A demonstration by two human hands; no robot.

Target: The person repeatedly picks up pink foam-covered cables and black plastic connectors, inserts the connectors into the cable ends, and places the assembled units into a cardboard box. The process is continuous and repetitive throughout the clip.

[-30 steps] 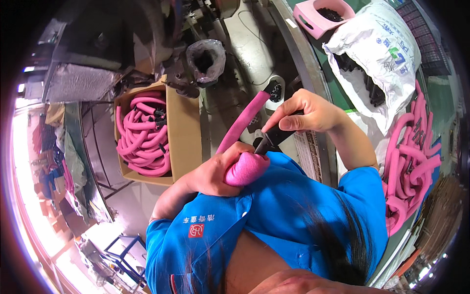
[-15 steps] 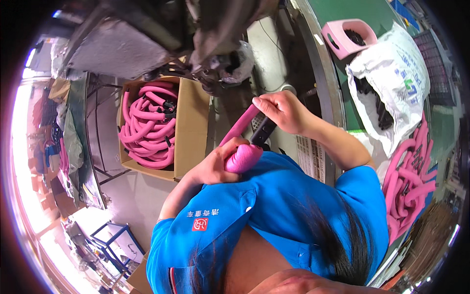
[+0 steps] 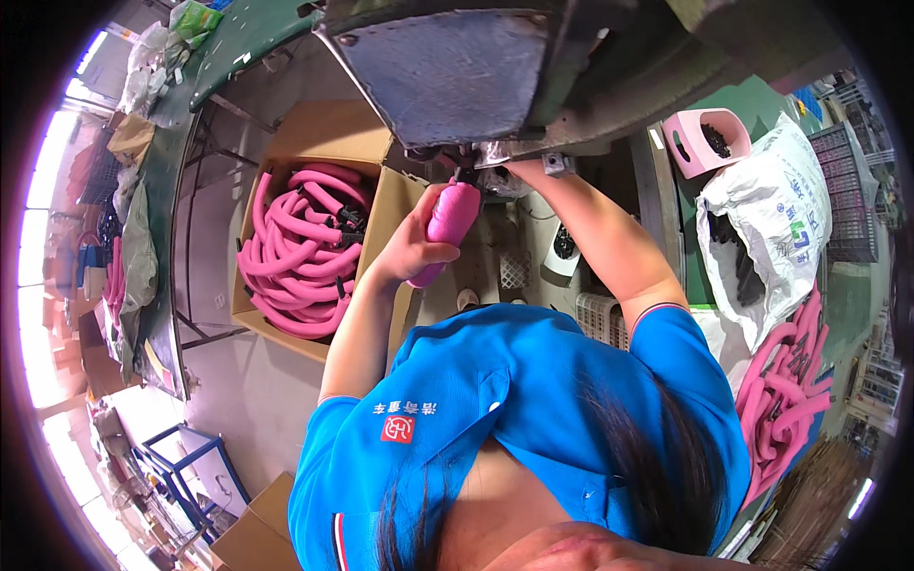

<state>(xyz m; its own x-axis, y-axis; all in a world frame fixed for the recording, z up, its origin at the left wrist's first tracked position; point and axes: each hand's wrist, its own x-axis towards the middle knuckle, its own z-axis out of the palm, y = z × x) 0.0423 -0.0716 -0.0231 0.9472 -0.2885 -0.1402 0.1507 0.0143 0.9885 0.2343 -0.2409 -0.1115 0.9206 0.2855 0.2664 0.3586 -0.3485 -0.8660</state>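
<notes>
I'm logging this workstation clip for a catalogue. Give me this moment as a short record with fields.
left hand: grips a pink foam tube, its upper end raised to the machine
right hand: reaches up under the grey machine, fingers mostly hidden
cardboard box: open, on the person's left, filled with coiled pink tubes
white sack: on the right, dark parts inside
loose pink tubes: piled at right

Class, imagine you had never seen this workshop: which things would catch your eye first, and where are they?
First the pink foam tube gripped in the left hand, raised to the grey machine at the top. Next, the cardboard box of coiled pink tubes on the left, and a pink tube pile at the right edge.
</notes>
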